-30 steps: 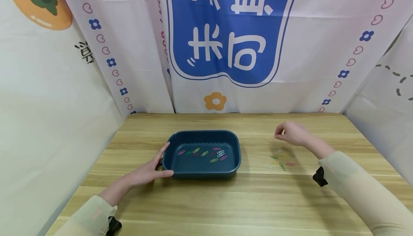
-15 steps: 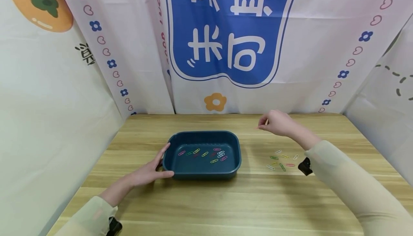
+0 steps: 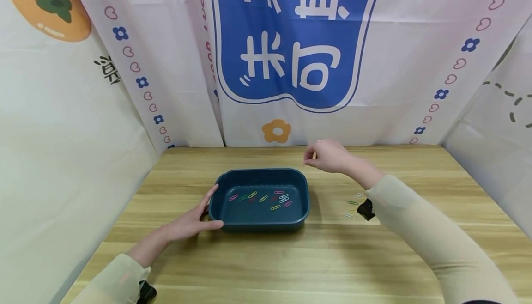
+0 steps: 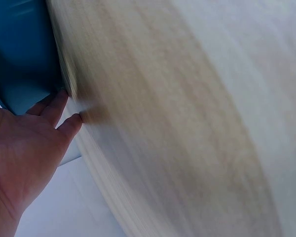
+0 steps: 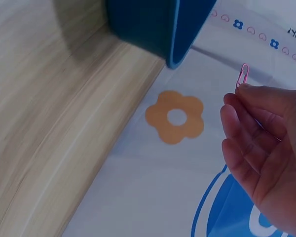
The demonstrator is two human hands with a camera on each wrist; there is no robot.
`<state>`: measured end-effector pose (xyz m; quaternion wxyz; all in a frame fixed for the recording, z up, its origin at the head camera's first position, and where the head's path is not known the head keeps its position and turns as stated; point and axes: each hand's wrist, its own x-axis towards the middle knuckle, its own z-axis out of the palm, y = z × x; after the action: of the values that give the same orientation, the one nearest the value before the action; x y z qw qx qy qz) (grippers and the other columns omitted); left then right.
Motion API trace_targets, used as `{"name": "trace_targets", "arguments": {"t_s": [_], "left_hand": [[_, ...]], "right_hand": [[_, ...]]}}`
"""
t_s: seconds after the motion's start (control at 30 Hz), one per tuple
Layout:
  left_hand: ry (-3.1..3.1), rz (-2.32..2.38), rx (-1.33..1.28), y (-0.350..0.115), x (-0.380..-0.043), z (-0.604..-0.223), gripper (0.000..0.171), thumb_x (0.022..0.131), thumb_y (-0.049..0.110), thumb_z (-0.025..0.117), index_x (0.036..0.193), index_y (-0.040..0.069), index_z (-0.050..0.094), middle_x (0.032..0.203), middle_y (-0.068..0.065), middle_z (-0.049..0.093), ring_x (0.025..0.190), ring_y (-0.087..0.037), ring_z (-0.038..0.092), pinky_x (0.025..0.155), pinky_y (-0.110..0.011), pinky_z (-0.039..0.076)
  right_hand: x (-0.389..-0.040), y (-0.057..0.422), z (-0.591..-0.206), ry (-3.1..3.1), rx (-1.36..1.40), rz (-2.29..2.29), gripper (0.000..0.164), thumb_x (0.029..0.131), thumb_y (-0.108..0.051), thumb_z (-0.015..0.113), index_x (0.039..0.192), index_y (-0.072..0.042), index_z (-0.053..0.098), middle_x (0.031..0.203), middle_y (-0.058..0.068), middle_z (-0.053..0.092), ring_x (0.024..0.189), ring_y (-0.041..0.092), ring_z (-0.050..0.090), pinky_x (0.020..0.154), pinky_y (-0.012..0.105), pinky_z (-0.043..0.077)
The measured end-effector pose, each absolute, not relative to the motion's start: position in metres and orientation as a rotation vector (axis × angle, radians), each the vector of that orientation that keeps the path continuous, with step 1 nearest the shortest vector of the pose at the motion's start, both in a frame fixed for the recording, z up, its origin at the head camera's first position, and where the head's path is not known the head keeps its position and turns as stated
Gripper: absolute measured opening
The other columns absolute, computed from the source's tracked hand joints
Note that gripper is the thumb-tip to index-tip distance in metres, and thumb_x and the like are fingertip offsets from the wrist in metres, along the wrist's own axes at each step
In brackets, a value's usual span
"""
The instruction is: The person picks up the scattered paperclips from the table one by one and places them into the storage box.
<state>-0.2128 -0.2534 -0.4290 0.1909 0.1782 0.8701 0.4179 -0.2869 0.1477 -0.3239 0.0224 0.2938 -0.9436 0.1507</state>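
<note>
A dark blue rectangular tray (image 3: 262, 223) sits on the table, with pink, red, green, yellow and white paper clips scattered on its floor. My left hand (image 3: 188, 223) rests against the tray's left end, thumb at the front corner and fingers spread along the side wall. In the right wrist view, thumb and forefinger of my right hand (image 5: 266, 128) pinch a pink paper clip (image 5: 242, 75), which stands up from the fingertips. The head view has my right hand raised beyond the tray's back right corner.
On the wooden table (image 3: 266, 267), several loose paper clips (image 3: 348, 215) lie right of the tray, partly hidden behind the right sleeve. A printed cloth (image 3: 187, 87) hangs along the table's back edge.
My right hand has moved left, carrying the pink paper clip from above the loose clips to near the tray's back right corner. The left hand and tray stay put.
</note>
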Motion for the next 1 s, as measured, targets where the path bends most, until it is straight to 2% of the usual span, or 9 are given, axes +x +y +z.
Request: {"name": "trace_targets", "arguments": {"t_s": [0.2,0.43,0.67,1.0], "left_hand": [[2.435,1.184,0.491,-0.254,-0.211,-0.429,0.095,0.094,0.032,0.064,0.155,0.033,-0.009,0.158,-0.027,0.002,0.138,-0.048,0.023,0.106,-0.067,0.017],[2.442,1.181,0.484,-0.254,-0.212,-0.429,0.095,0.094,0.033,0.064,0.155,0.034,-0.009,0.158,-0.026,0.003,0.138,-0.048,0.023,0.106,-0.067,0.017],[2.462,1.160,0.483,-0.253,-0.212,-0.428,0.096,0.094,0.034,0.065,0.155,0.033,-0.009,0.157,-0.028,0.005,0.138,-0.048,0.023,0.105,-0.067,0.018],[2.455,1.166,0.481,-0.254,-0.212,-0.428,0.096,0.094,0.034,0.065,0.155,0.035,-0.009,0.158,-0.027,0.004,0.138,-0.048,0.022,0.106,-0.066,0.018]], "right_hand": [[-0.289,0.124,-0.330,-2.931,0.985,0.446,0.012,0.091,-0.023,0.070,0.085,-0.014,0.074,0.079,-0.007,0.066,0.072,0.014,0.056,0.065,0.031,0.047],[-0.294,0.102,-0.346,-2.980,1.073,0.477,0.012,0.092,-0.021,0.068,0.084,-0.014,0.073,0.082,-0.007,0.066,0.076,0.013,0.057,0.072,0.032,0.048],[-0.296,0.082,-0.370,-3.020,1.097,0.430,0.011,0.092,-0.020,0.068,0.084,-0.016,0.074,0.078,-0.008,0.065,0.072,0.009,0.057,0.069,0.028,0.049],[-0.301,0.067,-0.395,-3.048,1.162,0.359,0.013,0.090,-0.017,0.070,0.078,-0.017,0.072,0.075,-0.008,0.063,0.071,0.010,0.056,0.069,0.029,0.048]]}}
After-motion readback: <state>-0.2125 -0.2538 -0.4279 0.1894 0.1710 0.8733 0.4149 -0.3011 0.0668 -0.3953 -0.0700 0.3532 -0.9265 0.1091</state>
